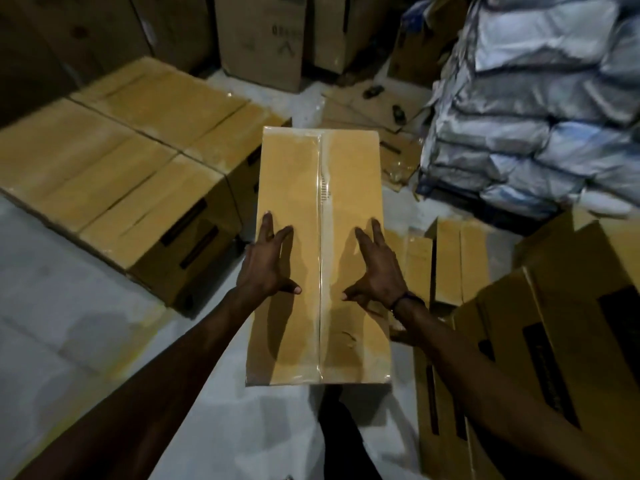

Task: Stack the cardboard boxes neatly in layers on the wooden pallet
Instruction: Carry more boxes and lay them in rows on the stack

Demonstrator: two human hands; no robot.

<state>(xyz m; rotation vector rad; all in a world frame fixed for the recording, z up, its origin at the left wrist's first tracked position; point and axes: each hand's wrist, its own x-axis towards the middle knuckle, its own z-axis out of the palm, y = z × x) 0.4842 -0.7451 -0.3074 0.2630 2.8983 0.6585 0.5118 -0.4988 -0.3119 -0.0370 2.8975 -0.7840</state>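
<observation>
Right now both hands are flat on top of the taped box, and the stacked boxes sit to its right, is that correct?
Not quite. The head view shows the left hand and right hand flat on the taped box, but the stacked boxes sit to its left.

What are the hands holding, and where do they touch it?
A long cardboard box, held from both sides: left hand on its left edge, right hand on its right edge, fingers spread over the top.
</observation>
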